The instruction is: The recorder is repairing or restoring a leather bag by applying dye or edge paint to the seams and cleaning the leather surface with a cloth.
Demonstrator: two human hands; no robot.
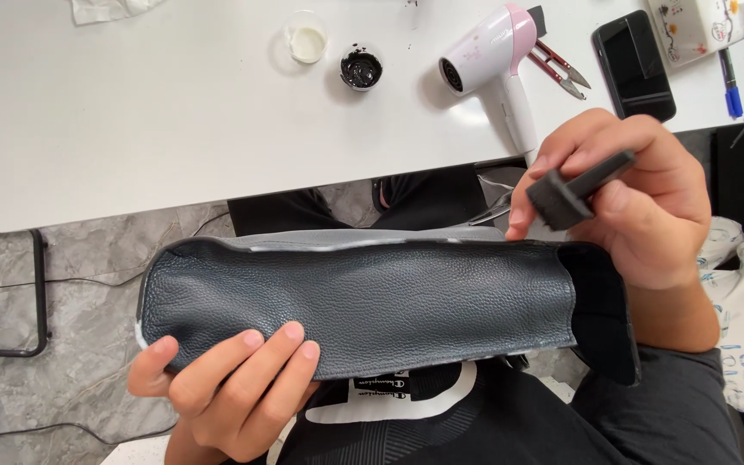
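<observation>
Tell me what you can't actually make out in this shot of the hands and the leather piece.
- Head view: the underside of the leather piece, turned away from the camera.
- The left hand: its palm is behind the leather.
- The sponge brush in the right hand: its handle end is hidden by fingers.
- The box on the table: cut off by the top edge.

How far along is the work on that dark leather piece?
Done: the leather piece is mostly evenly dark. In hand: the left hand steadies it while the right hand holds a black sponge brush at its top edge. Left: pale streaks show along that edge; the pot of black dye sits open.
</observation>
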